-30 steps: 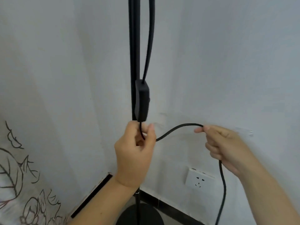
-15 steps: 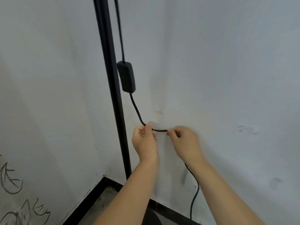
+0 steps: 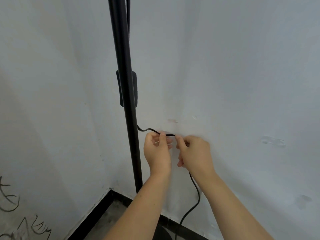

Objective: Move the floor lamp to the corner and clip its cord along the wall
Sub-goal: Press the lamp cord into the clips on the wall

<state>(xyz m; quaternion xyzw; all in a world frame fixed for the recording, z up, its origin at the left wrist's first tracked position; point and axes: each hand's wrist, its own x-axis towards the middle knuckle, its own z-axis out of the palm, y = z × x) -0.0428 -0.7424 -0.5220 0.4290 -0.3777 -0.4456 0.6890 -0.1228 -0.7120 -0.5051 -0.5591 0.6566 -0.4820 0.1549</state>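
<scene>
The black floor lamp pole [image 3: 125, 84] stands upright in the room corner. Its inline switch box [image 3: 135, 89] hangs right behind the pole. The thin black cord [image 3: 147, 130] curls out from behind the pole and runs right along the wall. My left hand [image 3: 157, 153] pinches the cord against the wall, with a small clear clip half hidden at its fingertips. My right hand [image 3: 194, 155] grips the same cord just to the right. Below my right hand the cord hangs down in a loop toward the floor.
Two white walls [image 3: 242, 84] meet in the corner behind the pole. A black skirting board [image 3: 97, 210] runs along the floor. Faint adhesive marks [image 3: 271, 142] show on the right wall. A white cloth with black line drawings [image 3: 15, 213] lies at the lower left.
My view has shifted, so the pole now stands in front of the switch box. Both hands stay close together on the cord at the wall; one second ago they were wider apart.
</scene>
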